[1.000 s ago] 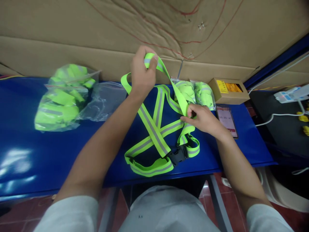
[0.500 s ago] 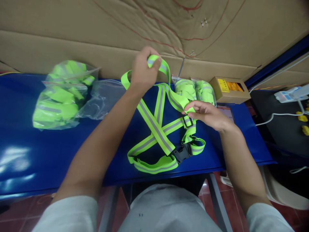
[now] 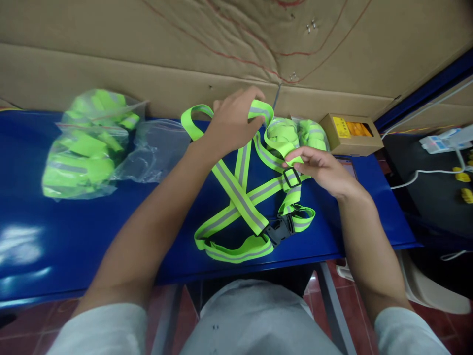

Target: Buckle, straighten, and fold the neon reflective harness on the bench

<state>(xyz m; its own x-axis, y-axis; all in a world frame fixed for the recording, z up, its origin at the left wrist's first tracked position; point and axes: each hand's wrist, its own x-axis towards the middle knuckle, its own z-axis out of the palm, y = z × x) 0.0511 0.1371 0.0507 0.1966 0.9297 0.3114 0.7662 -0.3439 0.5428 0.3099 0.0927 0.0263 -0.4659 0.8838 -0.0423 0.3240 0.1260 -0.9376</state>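
A neon-yellow reflective harness [image 3: 240,197] with grey stripes lies on the blue table [image 3: 155,236], two of its straps crossing in the middle. My left hand [image 3: 238,118] grips a loop of strap at the far side, its thumb and fingers around the band. Between thumb and fingers, my right hand [image 3: 320,167] pinches the strap close to a black slide adjuster [image 3: 291,177]. A black side-release buckle [image 3: 280,230] sits fastened at the near right of the harness. Part of the far strap is hidden behind my left hand.
Plastic bags of folded neon straps [image 3: 81,167] lie at the left, beside a clear bag [image 3: 155,148]. More bagged straps [image 3: 314,135] and a cardboard box [image 3: 351,145] with orange contents stand at the back right. A cardboard wall [image 3: 148,74] rises behind; a power strip [image 3: 443,140] is far right.
My left hand has shifted right and slightly down with the strap loop. My right hand has moved a little right, drawing the strap and adjuster along.
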